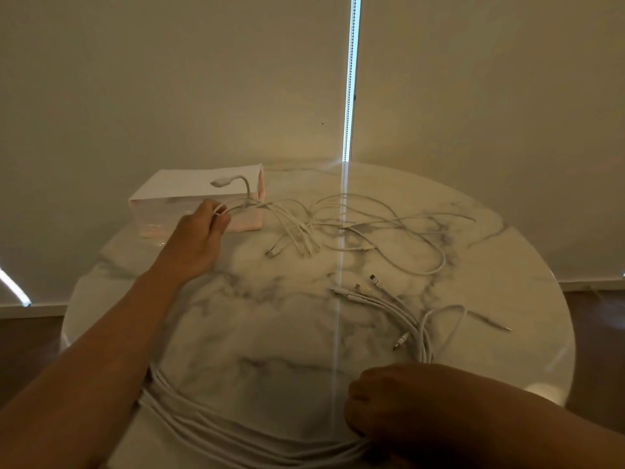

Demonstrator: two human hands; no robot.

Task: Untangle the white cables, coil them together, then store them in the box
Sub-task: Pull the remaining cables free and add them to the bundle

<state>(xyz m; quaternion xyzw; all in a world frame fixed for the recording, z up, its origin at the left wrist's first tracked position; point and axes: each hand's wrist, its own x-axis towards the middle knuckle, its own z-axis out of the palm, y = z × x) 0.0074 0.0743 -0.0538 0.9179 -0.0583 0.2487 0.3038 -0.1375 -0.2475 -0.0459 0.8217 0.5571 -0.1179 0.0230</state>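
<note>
Several white cables [372, 228] lie spread over a round marble table [287, 309]. My left hand [199, 231] reaches to the far left and pinches a bundle of cables just in front of the pale pink box [176, 214]; one plug end arches up above the box. Loose cable loops trail rightwards from that hand. My right hand [385, 404] is at the near edge and grips a thick bunch of cables [209, 431] that curves along the table's front and up to several connectors [368, 286] right of centre.
Beige blinds hang behind the table, with a bright slit of light [351, 79] between them that reflects as a line across the tabletop. Brown floor shows on both sides of the table.
</note>
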